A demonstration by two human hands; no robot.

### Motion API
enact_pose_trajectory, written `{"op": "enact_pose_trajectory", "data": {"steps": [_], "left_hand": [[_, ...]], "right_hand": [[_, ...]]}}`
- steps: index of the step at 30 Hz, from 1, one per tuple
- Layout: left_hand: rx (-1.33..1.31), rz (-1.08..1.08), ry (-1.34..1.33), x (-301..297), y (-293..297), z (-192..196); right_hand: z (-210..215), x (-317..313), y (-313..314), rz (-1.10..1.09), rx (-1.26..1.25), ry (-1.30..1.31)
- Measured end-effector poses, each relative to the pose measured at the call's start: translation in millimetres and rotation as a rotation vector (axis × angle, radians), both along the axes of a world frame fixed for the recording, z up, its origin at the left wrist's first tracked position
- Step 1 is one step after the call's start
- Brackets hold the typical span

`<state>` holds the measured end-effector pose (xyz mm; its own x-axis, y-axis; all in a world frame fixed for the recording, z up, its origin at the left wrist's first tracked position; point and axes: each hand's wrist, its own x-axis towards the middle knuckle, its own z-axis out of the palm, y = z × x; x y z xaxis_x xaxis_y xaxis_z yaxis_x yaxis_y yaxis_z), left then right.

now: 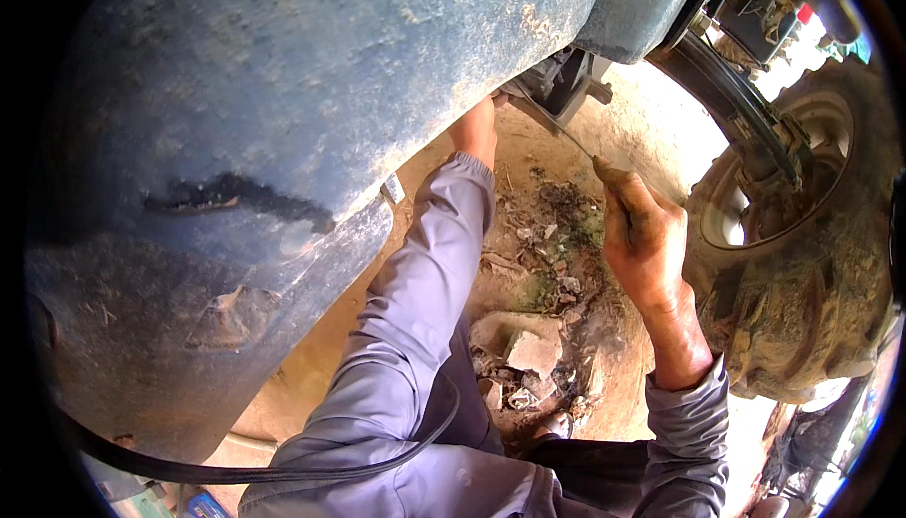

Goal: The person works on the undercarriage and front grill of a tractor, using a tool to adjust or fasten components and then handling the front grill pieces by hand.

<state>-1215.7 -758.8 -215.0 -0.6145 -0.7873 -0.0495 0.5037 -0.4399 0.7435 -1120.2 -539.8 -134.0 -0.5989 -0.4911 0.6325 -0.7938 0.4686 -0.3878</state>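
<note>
the thin metal rod (pixel 572 140) runs up and to the left from the fingers of the right hand (pixel 646 235), its far end meeting the dark metal part (pixel 557 89) under the lower edge of the blue metal body (pixel 311 75) (whether it sits in the part or just lies against it, i cannot tell). the right fingers are closed round the near end of the rod, thumb and forefinger together, the other fingers curled into the palm. the left hand (pixel 497 101) reaches up beneath the blue body, near the rod's far end; its fingers are mostly hidden, so i cannot tell whether they are apart or clamped on something. the body's edge slants close over the left wrist, leaving that side tight. the right hand has open room over the dirt ground (pixel 651 122) between the body and the large treaded wheel (pixel 788 329), which stands just beside the right wrist. below and between the forearms lies broken rubble (pixel 533 353), and a black cable (pixel 283 473) crosses the left sleeve (pixel 406 273) low down.
</note>
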Motion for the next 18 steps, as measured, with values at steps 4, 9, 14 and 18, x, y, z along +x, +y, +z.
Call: {"op": "enact_pose_trajectory", "data": {"steps": [4, 9, 14, 18], "left_hand": [[0.043, 0.073, -0.038, -10, -4, 3], [0.056, -0.020, 0.008, -20, -19, -13], [-0.007, -0.107, 0.013, -19, -27, -24], [0.008, -0.095, 0.034, -7, -26, -21]], "right_hand": [[4, -3, -1, 0.001, 0.053, -0.033], [-1, -13, -9, 0.002, 0.110, -0.006], [6, -15, -13, -0.063, 0.204, -0.055], [8, -18, -15, -0.081, 0.250, -0.078]]}}
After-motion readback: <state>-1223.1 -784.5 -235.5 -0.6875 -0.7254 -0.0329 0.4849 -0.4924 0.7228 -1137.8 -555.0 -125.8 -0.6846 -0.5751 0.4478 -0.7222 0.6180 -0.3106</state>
